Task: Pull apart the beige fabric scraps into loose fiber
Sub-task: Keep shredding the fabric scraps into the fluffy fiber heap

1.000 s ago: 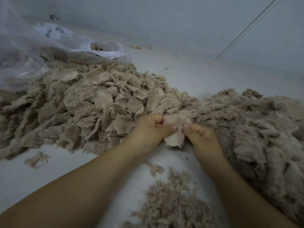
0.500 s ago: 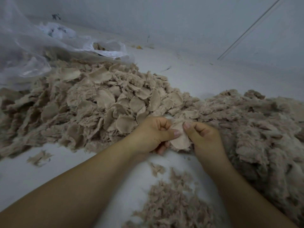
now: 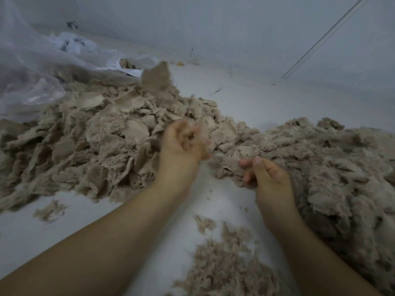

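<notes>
A big heap of beige fabric scraps (image 3: 102, 133) covers the left and middle of the white surface. To the right lies a fluffy mound of loose beige fiber (image 3: 333, 167). My left hand (image 3: 181, 146) is raised and blurred in front of the scrap heap, fingers loosely apart and holding nothing. One beige scrap (image 3: 156, 79) hangs blurred in the air above the heap's far side. My right hand (image 3: 267, 176) sits lower, at the near edge of the fiber mound. Its fingers are curled in under the thumb, with nothing visibly between them.
A clear plastic bag (image 3: 32, 67) lies crumpled at the far left behind the heap. Small torn pieces (image 3: 224, 265) are scattered on the white surface (image 3: 213, 201) between my forearms, and one stray piece (image 3: 50, 210) lies at the left. A grey wall (image 3: 235, 28) rises behind.
Both hands were pinching one scrap together. Now they have come apart: my left hand has swung up and away, the scrap is airborne over the heap, and my right hand has moved right.
</notes>
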Available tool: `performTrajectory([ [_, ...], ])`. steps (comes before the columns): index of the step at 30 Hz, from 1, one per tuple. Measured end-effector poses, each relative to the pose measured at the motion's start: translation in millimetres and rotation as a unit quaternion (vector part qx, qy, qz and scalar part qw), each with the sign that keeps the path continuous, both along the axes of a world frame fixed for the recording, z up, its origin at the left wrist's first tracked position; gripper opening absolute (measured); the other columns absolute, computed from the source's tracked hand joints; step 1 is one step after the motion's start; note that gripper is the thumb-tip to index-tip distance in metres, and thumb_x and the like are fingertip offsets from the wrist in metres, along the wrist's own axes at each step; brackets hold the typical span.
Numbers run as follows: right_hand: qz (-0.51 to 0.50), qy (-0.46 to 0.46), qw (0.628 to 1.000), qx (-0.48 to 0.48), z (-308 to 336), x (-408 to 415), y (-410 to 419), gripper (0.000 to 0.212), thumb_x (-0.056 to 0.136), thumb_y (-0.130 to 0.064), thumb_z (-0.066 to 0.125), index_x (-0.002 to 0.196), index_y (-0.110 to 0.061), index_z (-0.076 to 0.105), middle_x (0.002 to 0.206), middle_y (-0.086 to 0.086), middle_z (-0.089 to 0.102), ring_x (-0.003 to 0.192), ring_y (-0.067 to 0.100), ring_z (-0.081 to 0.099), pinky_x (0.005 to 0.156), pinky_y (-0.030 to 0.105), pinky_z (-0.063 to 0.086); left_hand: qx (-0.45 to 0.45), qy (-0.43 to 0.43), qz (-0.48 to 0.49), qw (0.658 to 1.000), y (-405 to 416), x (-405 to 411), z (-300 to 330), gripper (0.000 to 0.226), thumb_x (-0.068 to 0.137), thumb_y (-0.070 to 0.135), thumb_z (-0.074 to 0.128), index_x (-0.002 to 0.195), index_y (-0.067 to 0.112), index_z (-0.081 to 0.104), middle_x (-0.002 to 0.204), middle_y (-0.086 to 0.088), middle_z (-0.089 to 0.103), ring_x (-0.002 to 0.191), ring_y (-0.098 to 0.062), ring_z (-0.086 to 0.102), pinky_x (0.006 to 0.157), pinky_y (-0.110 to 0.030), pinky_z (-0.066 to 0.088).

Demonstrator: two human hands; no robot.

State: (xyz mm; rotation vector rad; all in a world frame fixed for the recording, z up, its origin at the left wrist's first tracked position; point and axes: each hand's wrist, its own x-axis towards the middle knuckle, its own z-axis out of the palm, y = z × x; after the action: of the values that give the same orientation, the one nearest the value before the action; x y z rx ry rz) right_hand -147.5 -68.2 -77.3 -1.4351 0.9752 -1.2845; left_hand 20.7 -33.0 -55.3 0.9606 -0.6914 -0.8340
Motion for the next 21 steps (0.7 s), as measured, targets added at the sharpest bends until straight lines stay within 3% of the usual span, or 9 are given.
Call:
performTrajectory([
  [2,-0.009,-0.009,1.000,-0.001,1,0,-1,0.033,0.106,-0.017,0.041,0.090,-0.016,0.069,0.069,-0.006,0.070,0.066,0.004,0.065,0.059,0.013,0.050,0.111,-0.238,-0.022,0.965,-1,-11,-16,0.035,0.086,0.008,0.071,0.118,0.018,0.059,0.108,-0.009,0.064,0.083,-0.018,0.067,0.069,-0.023,0.055],
  [4,-0.007,-0.010,1.000,-0.004,1,1,-3,0.031,0.106,-0.016,0.040,0.094,-0.019,0.068,0.084,-0.004,0.075,0.084,0.010,0.070,0.074,0.019,0.054,0.121,-0.430,-0.039,0.894,-5,-19,-22,0.043,0.083,0.018,0.076,0.123,0.019,0.061,0.111,-0.002,0.061,0.094,-0.012,0.060,0.078,-0.013,0.046],
  [6,-0.002,-0.021,1.000,-0.002,1,2,-4,0.031,0.105,-0.013,0.039,0.096,-0.018,0.068,0.093,-0.002,0.075,0.094,0.014,0.070,0.083,0.024,0.056,0.102,-0.514,-0.070,0.849,-11,-24,-20,0.052,0.082,0.024,0.076,0.130,0.018,0.057,0.122,-0.002,0.059,0.111,-0.015,0.055,0.093,-0.022,0.044],
  [8,0.003,-0.018,1.000,-0.005,1,2,-4,0.031,0.106,-0.013,0.040,0.099,-0.016,0.069,0.101,0.001,0.074,0.101,0.016,0.069,0.087,0.028,0.055,0.093,-0.562,-0.078,0.818,-14,-28,-19,0.035,0.085,0.024,0.071,0.118,0.019,0.064,0.112,-0.002,0.063,0.104,-0.019,0.058,0.089,-0.032,0.048],
  [10,0.010,-0.001,1.000,-0.001,0,2,-4,0.031,0.106,-0.015,0.039,0.103,-0.014,0.070,0.105,0.001,0.074,0.105,0.014,0.068,0.088,0.028,0.055,0.086,-0.552,-0.067,0.826,-15,-30,-22,0.007,0.086,0.015,0.067,0.091,0.010,0.067,0.086,-0.005,0.062,0.082,-0.022,0.057,0.075,-0.040,0.049],
  [12,0.014,0.021,1.000,0.005,0,2,-4,0.033,0.106,-0.016,0.038,0.107,-0.011,0.070,0.106,0.002,0.074,0.103,0.014,0.069,0.087,0.028,0.056,0.083,-0.487,-0.056,0.868,-13,-28,-23,0.010,0.086,0.007,0.066,0.076,0.005,0.065,0.075,-0.009,0.062,0.071,-0.020,0.056,0.068,-0.039,0.050],
  [16,0.009,0.087,0.996,0.017,2,3,-7,0.038,0.107,-0.021,0.033,0.113,-0.009,0.069,0.102,0.007,0.073,0.089,0.013,0.070,0.072,0.020,0.056,0.054,-0.309,-0.079,0.946,-5,-29,-17,0.021,0.088,-0.002,0.064,0.073,0.012,0.064,0.061,0.005,0.060,0.056,-0.005,0.052,0.056,-0.022,0.045],
  [19,-0.013,0.136,0.991,0.000,0,3,-9,0.037,0.107,-0.024,0.035,0.112,-0.011,0.069,0.099,0.009,0.073,0.088,0.019,0.068,0.072,0.027,0.055,0.021,-0.165,-0.106,0.980,3,-29,-16,0.026,0.093,-0.008,0.053,0.077,0.011,0.063,0.058,0.000,0.060,0.048,-0.011,0.051,0.047,-0.023,0.044],
  [21,-0.031,0.154,0.988,-0.011,-3,2,-12,0.033,0.106,-0.026,0.038,0.111,-0.014,0.068,0.102,0.002,0.072,0.094,0.014,0.067,0.075,0.022,0.051,0.005,-0.110,-0.111,0.988,6,-26,-14,0.025,0.094,-0.007,0.051,0.080,0.008,0.065,0.059,-0.005,0.059,0.049,-0.017,0.050,0.047,-0.028,0.043],
])
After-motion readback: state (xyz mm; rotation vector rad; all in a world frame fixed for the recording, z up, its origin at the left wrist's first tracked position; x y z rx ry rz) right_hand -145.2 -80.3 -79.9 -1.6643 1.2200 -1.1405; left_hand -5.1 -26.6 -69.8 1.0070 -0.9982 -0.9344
